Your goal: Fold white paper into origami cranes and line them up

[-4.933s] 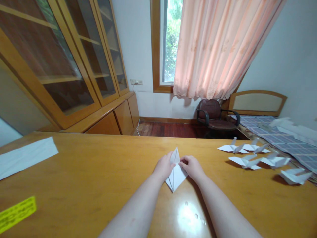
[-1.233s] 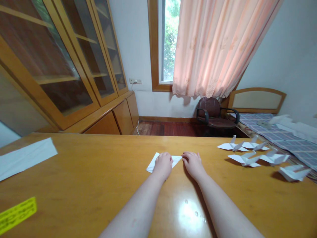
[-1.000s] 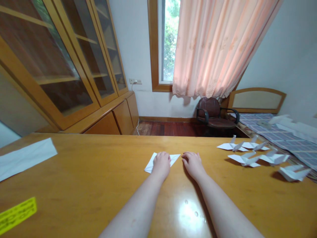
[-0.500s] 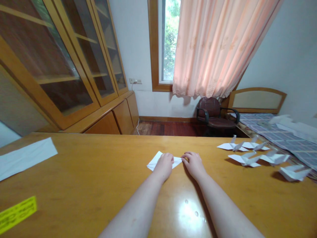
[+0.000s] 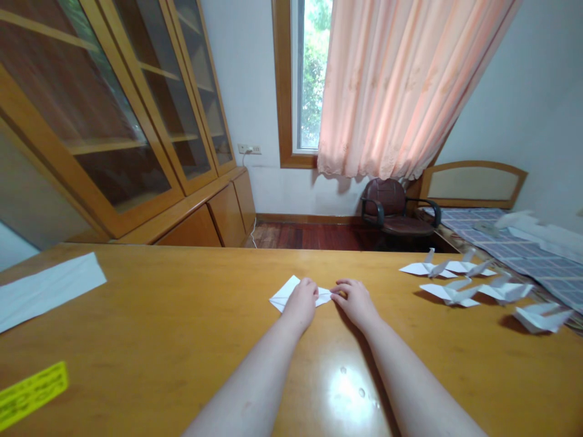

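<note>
A white sheet of folded paper (image 5: 283, 294), kite-like in outline with a crease along its middle, lies on the wooden table (image 5: 182, 340). My left hand (image 5: 302, 303) rests across its middle, fingers curled down on it and hiding part of the folds. At the paper's narrow right end, the thumb and forefinger of my right hand (image 5: 357, 303) pinch the tip. Several folded paper cranes (image 5: 450, 292) with spread wings stand on the table to the right of my hands.
A long white paper strip (image 5: 50, 288) lies at the table's left, with a yellow label (image 5: 33, 393) nearer me. Past the far edge are a glass-door cabinet (image 5: 182, 182), a brown armchair (image 5: 392, 209) and a bed (image 5: 523, 233) with a plaid cover.
My right hand's fingertips have shifted slightly left along with the paper's right tip. My left hand has moved a touch left, still on the paper.
</note>
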Available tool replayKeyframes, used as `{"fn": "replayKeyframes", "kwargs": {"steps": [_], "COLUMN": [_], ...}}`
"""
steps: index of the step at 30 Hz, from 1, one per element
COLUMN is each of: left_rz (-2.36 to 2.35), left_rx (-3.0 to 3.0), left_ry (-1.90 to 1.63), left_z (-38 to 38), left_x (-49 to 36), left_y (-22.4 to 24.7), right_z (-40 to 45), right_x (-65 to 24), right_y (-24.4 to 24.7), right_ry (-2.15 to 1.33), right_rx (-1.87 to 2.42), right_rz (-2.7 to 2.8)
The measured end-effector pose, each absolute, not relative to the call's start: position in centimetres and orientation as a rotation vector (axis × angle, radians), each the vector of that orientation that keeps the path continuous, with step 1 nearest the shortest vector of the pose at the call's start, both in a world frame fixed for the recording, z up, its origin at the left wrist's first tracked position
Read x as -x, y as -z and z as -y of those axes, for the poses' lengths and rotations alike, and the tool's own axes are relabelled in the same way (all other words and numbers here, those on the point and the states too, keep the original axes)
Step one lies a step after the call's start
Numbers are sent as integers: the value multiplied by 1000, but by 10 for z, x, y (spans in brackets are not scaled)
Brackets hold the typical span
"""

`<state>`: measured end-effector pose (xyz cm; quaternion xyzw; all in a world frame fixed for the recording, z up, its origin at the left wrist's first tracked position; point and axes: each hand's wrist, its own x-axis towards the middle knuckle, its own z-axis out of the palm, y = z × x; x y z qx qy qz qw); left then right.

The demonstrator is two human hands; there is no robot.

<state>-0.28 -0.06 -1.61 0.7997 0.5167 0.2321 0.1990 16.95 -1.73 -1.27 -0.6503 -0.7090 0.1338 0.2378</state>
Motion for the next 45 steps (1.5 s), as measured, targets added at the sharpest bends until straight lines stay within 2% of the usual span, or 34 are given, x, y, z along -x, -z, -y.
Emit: {"fn": "replayKeyframes", "kwargs": {"steps": [27,33,45], "left_rz": [-1530,-1429,-1439], "left_rx": [-2165,-2198,-2464], "left_ry": [-647,-669,-493], "left_z": [3,1,10], "left_x": [3,2,0], "left_y": [10,14,16], "right_z": [16,15,14], "right_x": [-169,-170,-171], "right_y": [10,13,17], "right_ry": [-380,-359,-359], "right_rx": [1819,1774,1773], "right_rz": [1850,1897,1881]}}
